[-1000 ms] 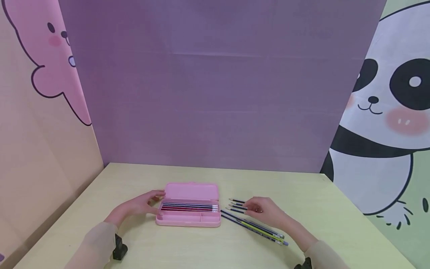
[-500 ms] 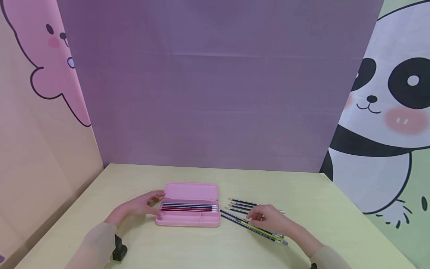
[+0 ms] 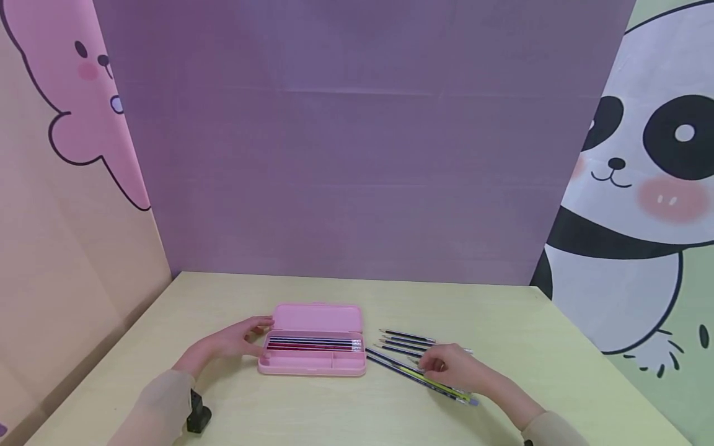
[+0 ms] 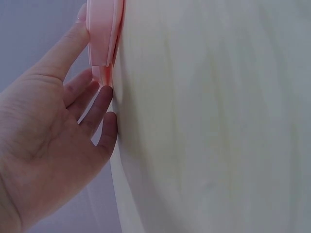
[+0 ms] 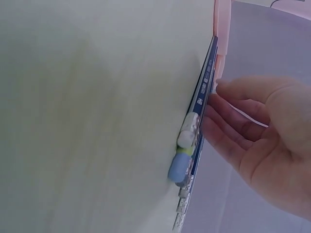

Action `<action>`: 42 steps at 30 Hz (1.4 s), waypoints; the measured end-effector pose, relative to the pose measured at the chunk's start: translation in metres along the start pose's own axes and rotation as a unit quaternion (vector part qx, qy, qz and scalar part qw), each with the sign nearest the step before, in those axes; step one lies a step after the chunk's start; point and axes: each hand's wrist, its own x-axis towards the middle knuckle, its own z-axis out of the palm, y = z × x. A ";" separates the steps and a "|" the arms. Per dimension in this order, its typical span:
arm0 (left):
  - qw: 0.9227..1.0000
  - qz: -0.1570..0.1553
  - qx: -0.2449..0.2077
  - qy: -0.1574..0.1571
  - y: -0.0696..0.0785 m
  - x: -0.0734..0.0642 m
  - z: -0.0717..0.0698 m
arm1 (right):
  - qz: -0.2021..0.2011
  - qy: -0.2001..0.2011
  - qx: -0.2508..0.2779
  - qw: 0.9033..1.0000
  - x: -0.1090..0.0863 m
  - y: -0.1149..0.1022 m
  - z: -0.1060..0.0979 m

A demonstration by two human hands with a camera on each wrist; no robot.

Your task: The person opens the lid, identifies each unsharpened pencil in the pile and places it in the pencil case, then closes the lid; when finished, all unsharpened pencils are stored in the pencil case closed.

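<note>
An opened pink pencil case (image 3: pixel 295 363) lies left of the table's middle, its lid folded back. Several striped pencils (image 3: pixel 312 344) fill its rear compartment. My left hand (image 3: pixel 234 339) holds the case by its left end; in the left wrist view the thumb lies on its side and the other fingers bend near the lid. Right of the case, my right hand (image 3: pixel 454 367) bends over loose pencils. Its fingertips seem to pinch a dark pencil (image 3: pixel 413 360), whose point shows ahead of them. A slanted bundle (image 3: pixel 390 365) with dark and yellow-green pencils lies beneath, partly hidden by the hand.
Three dark pencils (image 3: pixel 407 337) lie side by side behind the right hand. The case's small front compartments (image 3: pixel 347 360) hold nothing visible. A purple panel (image 3: pixel 357 155) stands along the back edge of the pale table (image 3: pixel 251 409).
My right hand has drawn back from the row of dark pencils, rightward and nearer, to the slanted bundle. A pencil point now shows before its fingers. The left hand stays on the case.
</note>
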 end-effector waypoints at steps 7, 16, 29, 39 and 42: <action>1.000 -0.002 -0.001 0.002 -0.001 0.001 0.000 | 0.011 -0.009 -0.014 1.000 0.000 0.001 -0.001; 1.000 -0.001 0.001 0.002 0.000 0.000 0.000 | 0.036 -0.004 -0.027 0.999 0.001 0.006 -0.001; 1.000 0.001 -0.001 -0.002 0.007 -0.004 0.000 | 0.044 0.021 -0.052 0.997 -0.002 0.009 -0.003; 1.000 0.001 -0.002 -0.003 0.005 -0.003 0.000 | 0.057 0.020 -0.045 0.997 -0.003 0.011 -0.003; 1.000 0.000 0.000 -0.003 0.005 -0.003 0.000 | 0.049 0.026 -0.041 0.998 -0.004 0.012 -0.003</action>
